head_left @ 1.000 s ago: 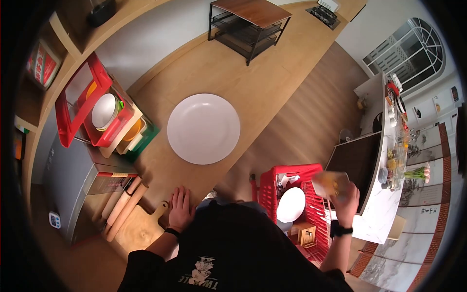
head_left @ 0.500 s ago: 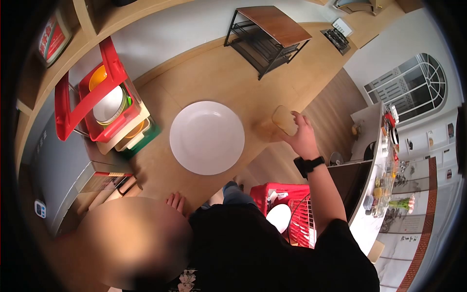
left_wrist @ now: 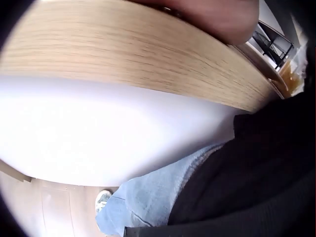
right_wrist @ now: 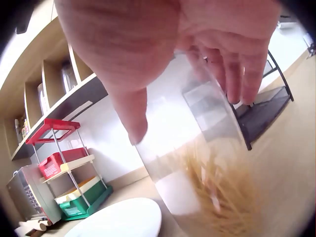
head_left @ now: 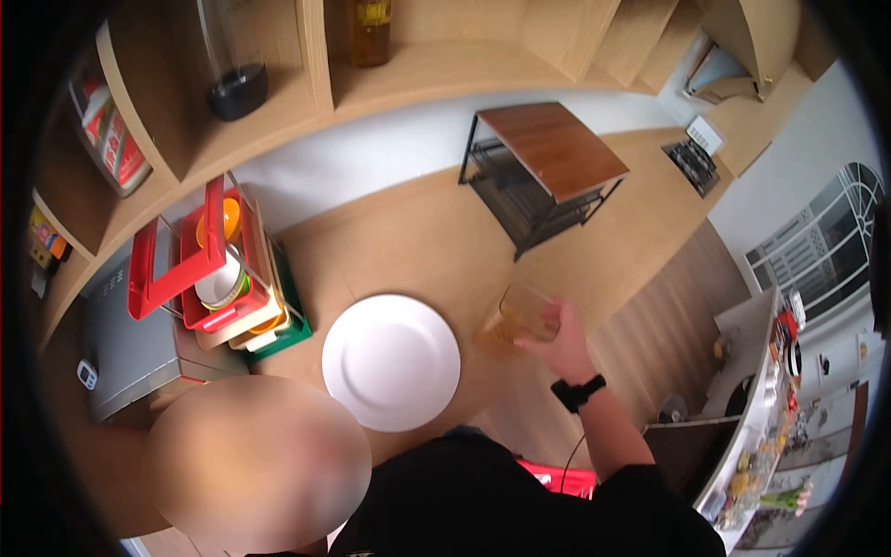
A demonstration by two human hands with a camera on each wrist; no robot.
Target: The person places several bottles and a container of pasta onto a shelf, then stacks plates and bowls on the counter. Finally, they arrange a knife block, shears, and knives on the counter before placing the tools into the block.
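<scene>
In the head view my right hand (head_left: 557, 345) grips a clear container (head_left: 518, 320) just right of a large white plate (head_left: 391, 362), over the counter. The right wrist view shows the thumb on one side of its upper part and the fingers on the other. Thin yellow strips (right_wrist: 217, 190) fill the container's lower part. My left hand (left_wrist: 217, 17) rests at the counter edge in the left wrist view, only partly showing. In the head view a blurred oval hides it.
A red, cream and green tiered rack (head_left: 223, 278) with bowls stands at the left, beside a grey box (head_left: 139, 325). Farther along the counter is a wood-topped black rack (head_left: 555, 148). Shelves (head_left: 464, 74) run above, and a red basket (head_left: 566, 478) stands below the counter.
My right hand has carried the container up from above the red basket to over the counter beside the plate. The head view has tilted up, showing more shelves. The blurred oval now covers my left hand.
</scene>
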